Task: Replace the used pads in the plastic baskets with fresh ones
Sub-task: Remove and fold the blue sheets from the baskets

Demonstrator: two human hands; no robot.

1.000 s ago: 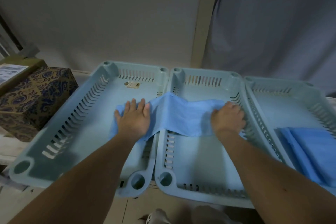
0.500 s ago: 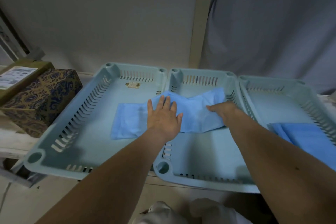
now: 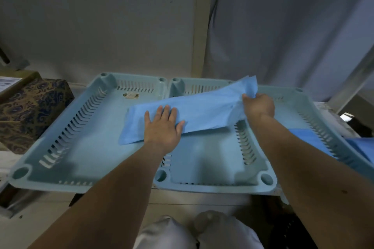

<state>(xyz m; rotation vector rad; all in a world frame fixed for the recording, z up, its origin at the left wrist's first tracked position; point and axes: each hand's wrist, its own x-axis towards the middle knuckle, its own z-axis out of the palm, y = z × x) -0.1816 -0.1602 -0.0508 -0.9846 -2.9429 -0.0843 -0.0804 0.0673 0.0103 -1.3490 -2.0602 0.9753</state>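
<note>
A plain grey wall and a hanging grey curtain (image 3: 293, 26) back the shelf where three pale blue slotted plastic baskets sit side by side, a patterned box (image 3: 30, 111) to their left. From the head view, we see a blue pad (image 3: 202, 111) stretched across the left basket (image 3: 66, 127) and the middle basket (image 3: 212, 159), its left end lying on the left basket's floor and its right end lifted clear. Our left hand (image 3: 163, 127) rests flat on the pad, fingers straight and slightly spread, pinning it down. Our right hand (image 3: 258, 105) grips the pad's raised right end, fingers curled into the bunched fabric above the middle basket's far right corner. More blue pads (image 3: 315, 139) lie in the right basket (image 3: 323, 119). To do this step well, we judge that we should keep the left palm as a firm anchor while the right hand draws the loose end over evenly, so the thin sheet opens without creasing or dragging sideways, then settle its edges squarely against one basket's walls instead of letting it straddle the shared rims.
</note>
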